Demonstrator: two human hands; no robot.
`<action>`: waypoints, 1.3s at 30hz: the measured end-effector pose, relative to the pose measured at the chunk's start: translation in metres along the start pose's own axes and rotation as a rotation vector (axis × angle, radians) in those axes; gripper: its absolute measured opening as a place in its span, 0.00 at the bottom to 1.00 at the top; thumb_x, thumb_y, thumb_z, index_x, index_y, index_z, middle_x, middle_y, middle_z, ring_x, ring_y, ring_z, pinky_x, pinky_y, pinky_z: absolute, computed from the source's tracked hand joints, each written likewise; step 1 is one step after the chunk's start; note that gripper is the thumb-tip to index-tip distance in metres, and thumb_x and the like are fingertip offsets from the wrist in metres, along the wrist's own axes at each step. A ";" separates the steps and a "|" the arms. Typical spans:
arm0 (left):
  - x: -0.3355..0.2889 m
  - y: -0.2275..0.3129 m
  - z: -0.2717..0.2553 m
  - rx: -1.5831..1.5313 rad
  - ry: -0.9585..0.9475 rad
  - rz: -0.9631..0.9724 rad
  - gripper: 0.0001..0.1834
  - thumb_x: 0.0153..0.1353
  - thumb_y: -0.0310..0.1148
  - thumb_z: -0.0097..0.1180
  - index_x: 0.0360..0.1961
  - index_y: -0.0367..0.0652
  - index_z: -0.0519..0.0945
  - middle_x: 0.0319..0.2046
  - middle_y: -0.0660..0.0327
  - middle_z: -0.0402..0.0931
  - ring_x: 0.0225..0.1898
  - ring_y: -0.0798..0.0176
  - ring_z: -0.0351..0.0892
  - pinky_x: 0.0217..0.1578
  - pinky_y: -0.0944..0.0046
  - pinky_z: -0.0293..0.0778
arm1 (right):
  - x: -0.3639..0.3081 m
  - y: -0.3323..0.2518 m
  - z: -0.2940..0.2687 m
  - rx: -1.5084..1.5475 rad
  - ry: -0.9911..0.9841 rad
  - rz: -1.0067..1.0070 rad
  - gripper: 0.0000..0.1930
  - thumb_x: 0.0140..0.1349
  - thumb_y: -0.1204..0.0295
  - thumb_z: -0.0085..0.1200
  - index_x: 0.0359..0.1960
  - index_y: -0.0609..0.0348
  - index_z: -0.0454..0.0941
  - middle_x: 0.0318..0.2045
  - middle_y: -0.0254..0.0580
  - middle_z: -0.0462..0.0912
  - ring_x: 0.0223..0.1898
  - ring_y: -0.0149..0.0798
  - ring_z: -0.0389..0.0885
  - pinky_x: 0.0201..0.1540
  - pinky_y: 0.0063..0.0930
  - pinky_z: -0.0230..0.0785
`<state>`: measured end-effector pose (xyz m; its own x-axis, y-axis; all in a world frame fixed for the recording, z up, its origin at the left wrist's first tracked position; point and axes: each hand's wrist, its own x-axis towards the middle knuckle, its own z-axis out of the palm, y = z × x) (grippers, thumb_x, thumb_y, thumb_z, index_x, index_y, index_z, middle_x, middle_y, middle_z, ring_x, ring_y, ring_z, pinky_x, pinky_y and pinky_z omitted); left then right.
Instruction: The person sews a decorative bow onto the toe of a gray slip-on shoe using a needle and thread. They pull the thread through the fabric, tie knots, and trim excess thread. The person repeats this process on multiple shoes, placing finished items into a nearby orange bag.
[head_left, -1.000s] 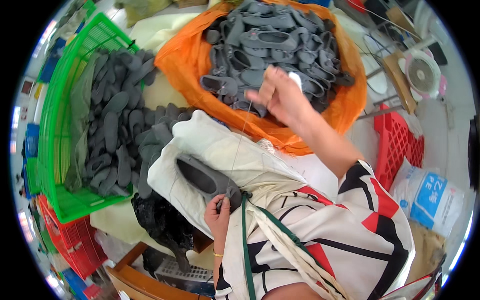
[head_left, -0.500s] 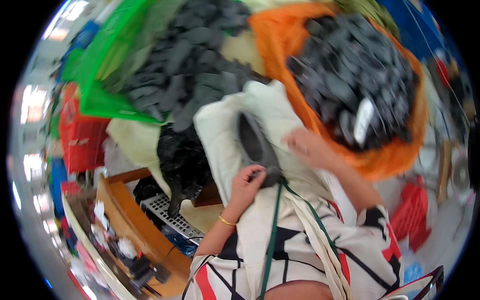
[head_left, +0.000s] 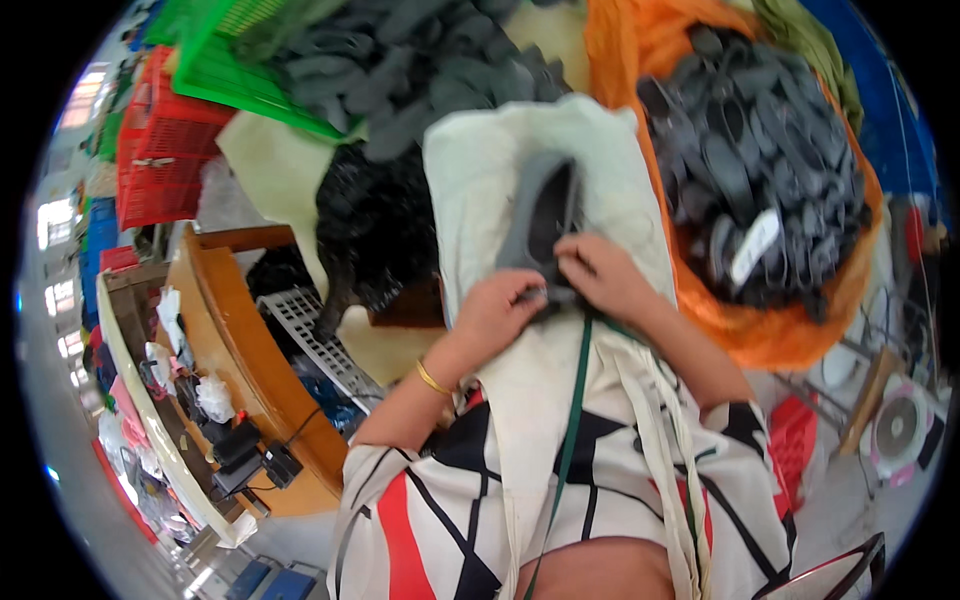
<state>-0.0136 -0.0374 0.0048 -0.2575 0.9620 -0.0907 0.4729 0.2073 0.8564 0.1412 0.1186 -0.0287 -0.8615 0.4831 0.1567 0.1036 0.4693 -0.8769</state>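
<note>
A grey slip-on shoe upper (head_left: 549,212) lies on a white padded cushion (head_left: 468,190), its dark opening facing up. My left hand (head_left: 497,312) pinches its near end from the left, fingers closed. From the right, my right hand (head_left: 612,277) has its thumb and fingers closed on the rim beside the opening. The fingers partly hide the shoe's near end. A dark green strap (head_left: 572,410) runs down from under my hands over a cream apron.
Up front, a green crate (head_left: 262,98) spills many grey shoe pieces (head_left: 400,75). An orange sack (head_left: 655,190) full of similar pieces stands at the right. A black plastic bag (head_left: 375,225), a wooden drawer (head_left: 255,370) and red crates (head_left: 165,150) are at the left.
My right hand has come from above the cushion's right side onto the shoe. The shoe now tilts to the right, and the whole view has shifted.
</note>
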 end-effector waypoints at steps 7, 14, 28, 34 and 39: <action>-0.006 -0.008 -0.002 0.168 0.100 0.237 0.14 0.45 0.21 0.64 0.36 0.45 0.83 0.34 0.61 0.82 0.36 0.55 0.80 0.36 0.60 0.76 | -0.005 -0.021 -0.009 0.506 0.000 0.469 0.08 0.67 0.73 0.51 0.44 0.62 0.77 0.29 0.37 0.81 0.31 0.28 0.78 0.37 0.23 0.71; -0.006 -0.017 0.004 0.177 0.187 0.329 0.19 0.38 0.18 0.65 0.35 0.46 0.83 0.34 0.64 0.83 0.37 0.56 0.79 0.36 0.62 0.77 | -0.004 -0.039 -0.013 0.133 -0.224 0.397 0.08 0.62 0.72 0.53 0.40 0.60 0.80 0.28 0.45 0.82 0.29 0.44 0.82 0.35 0.29 0.74; -0.006 -0.018 0.013 0.208 0.220 0.337 0.19 0.38 0.18 0.66 0.36 0.44 0.83 0.37 0.62 0.82 0.37 0.56 0.79 0.38 0.61 0.77 | -0.005 -0.022 -0.015 0.004 -0.281 0.277 0.09 0.61 0.72 0.52 0.40 0.59 0.81 0.30 0.47 0.84 0.30 0.48 0.83 0.35 0.34 0.74; -0.006 -0.012 0.010 0.198 0.200 0.314 0.17 0.41 0.18 0.68 0.36 0.41 0.83 0.36 0.58 0.83 0.37 0.54 0.80 0.39 0.60 0.77 | 0.001 -0.024 -0.017 0.008 -0.292 0.271 0.09 0.59 0.71 0.51 0.37 0.58 0.82 0.29 0.49 0.84 0.31 0.52 0.83 0.36 0.40 0.75; -0.006 -0.016 0.011 0.205 0.210 0.347 0.21 0.37 0.19 0.65 0.37 0.44 0.82 0.38 0.62 0.82 0.38 0.55 0.79 0.39 0.61 0.77 | 0.009 -0.027 -0.021 0.040 -0.346 0.296 0.10 0.58 0.72 0.50 0.37 0.60 0.82 0.29 0.50 0.84 0.32 0.53 0.83 0.37 0.41 0.75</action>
<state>-0.0099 -0.0447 -0.0137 -0.2092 0.9285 0.3070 0.7132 -0.0699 0.6974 0.1409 0.1251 0.0061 -0.9137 0.3138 -0.2581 0.3569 0.3162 -0.8790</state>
